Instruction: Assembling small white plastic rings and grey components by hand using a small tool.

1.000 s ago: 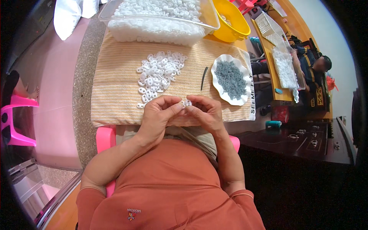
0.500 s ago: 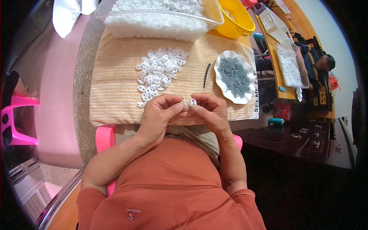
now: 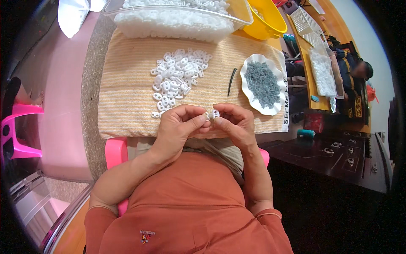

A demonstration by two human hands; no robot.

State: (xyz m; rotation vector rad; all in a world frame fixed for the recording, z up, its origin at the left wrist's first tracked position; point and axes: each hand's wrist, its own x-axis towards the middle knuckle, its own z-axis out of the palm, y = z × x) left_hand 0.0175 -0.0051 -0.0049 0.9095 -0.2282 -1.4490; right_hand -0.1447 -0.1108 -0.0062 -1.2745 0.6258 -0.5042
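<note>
Over the near edge of the towel, my left hand [image 3: 182, 126] pinches a small whitish piece [image 3: 207, 115] between thumb and forefinger, mostly hidden by the fingertips. Close beside it, my right hand [image 3: 237, 125] grips a white oval plastic piece with two holes [image 3: 216, 114] the same way. Just beyond my left hand lies a loose heap of similar white two-hole pieces [image 3: 179, 76]. A thin dark strip [image 3: 231, 82] rests on the towel past my right hand. To its right, a white wavy-rimmed dish [image 3: 270, 111] holds many tiny grey pieces [image 3: 262, 84].
A striped beige towel [image 3: 127, 84] covers the table. At its far side stand a clear tub [image 3: 177, 26] full of white pieces and a yellow basin [image 3: 270, 25]. Another person [image 3: 355, 72] sits at a table on the right. A pink stool [image 3: 21, 131] is at left.
Both hands have shifted very slightly right relative to the picture, still holding their pieces. The dish, strip and tub also appear shifted right, as the view has moved a little.
</note>
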